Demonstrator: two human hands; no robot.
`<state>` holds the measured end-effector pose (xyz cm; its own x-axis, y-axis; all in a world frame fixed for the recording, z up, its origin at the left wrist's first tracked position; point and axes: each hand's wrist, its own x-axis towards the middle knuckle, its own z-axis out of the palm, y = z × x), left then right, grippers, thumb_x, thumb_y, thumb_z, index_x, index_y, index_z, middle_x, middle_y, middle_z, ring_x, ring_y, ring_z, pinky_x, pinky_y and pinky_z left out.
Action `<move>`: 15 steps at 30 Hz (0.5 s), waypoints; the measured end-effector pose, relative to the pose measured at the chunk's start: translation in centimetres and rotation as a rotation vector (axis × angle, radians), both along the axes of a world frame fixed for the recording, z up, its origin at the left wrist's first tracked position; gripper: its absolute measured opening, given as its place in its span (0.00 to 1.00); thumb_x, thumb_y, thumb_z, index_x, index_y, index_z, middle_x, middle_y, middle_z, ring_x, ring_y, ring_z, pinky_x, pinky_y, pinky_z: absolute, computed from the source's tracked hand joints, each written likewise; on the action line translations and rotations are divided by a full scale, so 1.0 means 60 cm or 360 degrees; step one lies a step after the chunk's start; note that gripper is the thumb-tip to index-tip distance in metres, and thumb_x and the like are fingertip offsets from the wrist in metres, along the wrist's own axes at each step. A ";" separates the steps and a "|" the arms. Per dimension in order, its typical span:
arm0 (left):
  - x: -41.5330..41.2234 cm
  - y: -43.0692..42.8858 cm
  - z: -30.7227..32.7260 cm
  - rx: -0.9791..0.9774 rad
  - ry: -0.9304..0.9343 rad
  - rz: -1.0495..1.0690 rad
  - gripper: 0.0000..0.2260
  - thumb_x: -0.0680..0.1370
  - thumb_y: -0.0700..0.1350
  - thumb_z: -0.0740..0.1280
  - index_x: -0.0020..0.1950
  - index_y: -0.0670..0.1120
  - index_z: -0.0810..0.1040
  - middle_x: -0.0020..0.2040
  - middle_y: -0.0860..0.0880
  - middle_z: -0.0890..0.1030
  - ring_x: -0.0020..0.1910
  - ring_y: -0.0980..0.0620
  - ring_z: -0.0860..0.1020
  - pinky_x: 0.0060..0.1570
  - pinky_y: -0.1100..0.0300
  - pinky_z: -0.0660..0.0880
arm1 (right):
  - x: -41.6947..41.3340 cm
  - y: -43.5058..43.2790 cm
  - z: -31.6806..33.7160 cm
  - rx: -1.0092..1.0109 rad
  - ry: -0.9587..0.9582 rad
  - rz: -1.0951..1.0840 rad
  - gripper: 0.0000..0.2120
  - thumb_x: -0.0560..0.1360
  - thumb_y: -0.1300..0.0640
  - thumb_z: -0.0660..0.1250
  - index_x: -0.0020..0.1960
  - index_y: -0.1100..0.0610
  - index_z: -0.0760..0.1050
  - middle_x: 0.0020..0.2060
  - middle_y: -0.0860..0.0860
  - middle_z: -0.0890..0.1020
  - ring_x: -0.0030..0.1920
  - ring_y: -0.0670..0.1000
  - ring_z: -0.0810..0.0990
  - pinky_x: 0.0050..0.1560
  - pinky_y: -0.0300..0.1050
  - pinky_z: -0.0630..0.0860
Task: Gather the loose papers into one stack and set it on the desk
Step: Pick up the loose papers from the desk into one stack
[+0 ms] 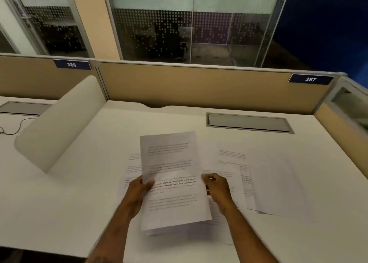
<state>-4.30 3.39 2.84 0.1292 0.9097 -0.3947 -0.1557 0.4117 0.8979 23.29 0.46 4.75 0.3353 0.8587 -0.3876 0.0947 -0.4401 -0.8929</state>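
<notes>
Both hands (pixel 175 191) pinch stack (pixel 171 183) edges — above desk (pixel 79 203).

A grey cable hatch (pixel 249 122) is set below the tan partition (pixel 199 85); label 387 (pixel 310 79) is fixed to its upper right, label 386 (pixel 72 64) to its left.

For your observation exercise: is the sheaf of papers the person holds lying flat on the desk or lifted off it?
Lifted. Both the left hand and right hand grip the sheaf by its sides, tilted above the desk.

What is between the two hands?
In the head view, the held papers lie between the left hand and the right hand, each gripping a side edge.
</notes>
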 end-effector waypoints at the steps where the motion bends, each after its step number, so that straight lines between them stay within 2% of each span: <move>1: 0.002 -0.001 0.000 0.0020 0.0035 -0.0033 0.17 0.75 0.43 0.73 0.64 0.45 0.80 0.57 0.41 0.86 0.54 0.39 0.85 0.54 0.43 0.82 | 0.019 -0.008 -0.004 -0.0043 -0.0138 -0.0098 0.12 0.76 0.48 0.70 0.52 0.56 0.80 0.50 0.54 0.85 0.48 0.53 0.84 0.50 0.49 0.81; 4: 0.001 -0.006 0.004 0.0059 0.0071 -0.0069 0.16 0.76 0.42 0.72 0.63 0.44 0.80 0.56 0.39 0.86 0.54 0.39 0.85 0.50 0.46 0.83 | 0.080 -0.043 -0.038 -0.0399 -0.0942 -0.0234 0.21 0.76 0.45 0.69 0.62 0.59 0.76 0.59 0.59 0.78 0.58 0.59 0.78 0.56 0.52 0.78; 6: -0.006 -0.006 0.008 0.0075 0.0083 -0.0054 0.14 0.78 0.41 0.70 0.63 0.43 0.80 0.56 0.39 0.86 0.53 0.38 0.85 0.49 0.47 0.83 | 0.097 -0.072 -0.063 -0.0679 -0.1191 -0.0170 0.29 0.74 0.42 0.69 0.67 0.59 0.70 0.63 0.61 0.73 0.63 0.61 0.73 0.59 0.56 0.76; 8: -0.012 -0.004 0.010 0.0089 0.0115 -0.0015 0.13 0.79 0.40 0.69 0.63 0.42 0.80 0.55 0.39 0.86 0.53 0.38 0.85 0.50 0.45 0.83 | 0.102 -0.092 -0.080 -0.0797 -0.1216 -0.0145 0.33 0.72 0.41 0.71 0.67 0.60 0.67 0.64 0.61 0.70 0.64 0.61 0.71 0.60 0.58 0.75; 11: -0.014 -0.005 0.011 0.0092 0.0176 0.0030 0.12 0.79 0.38 0.68 0.63 0.41 0.79 0.53 0.39 0.87 0.51 0.36 0.85 0.54 0.39 0.81 | 0.106 -0.096 -0.086 -0.0821 -0.1095 -0.0183 0.33 0.70 0.46 0.75 0.67 0.61 0.67 0.63 0.61 0.70 0.63 0.62 0.72 0.59 0.60 0.76; 15: -0.031 -0.010 0.022 0.0122 0.0174 0.0138 0.11 0.79 0.37 0.68 0.61 0.43 0.80 0.52 0.41 0.87 0.49 0.37 0.86 0.50 0.42 0.83 | 0.111 -0.082 -0.078 -0.0873 -0.0792 -0.0288 0.30 0.71 0.54 0.76 0.67 0.61 0.67 0.64 0.63 0.74 0.62 0.64 0.76 0.61 0.59 0.76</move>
<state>-6.14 2.80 4.14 0.0088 0.9435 -0.3312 -0.0873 0.3306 0.9397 29.96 -4.46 0.08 0.6995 0.5014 -0.5091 0.3130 -0.8555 -0.4125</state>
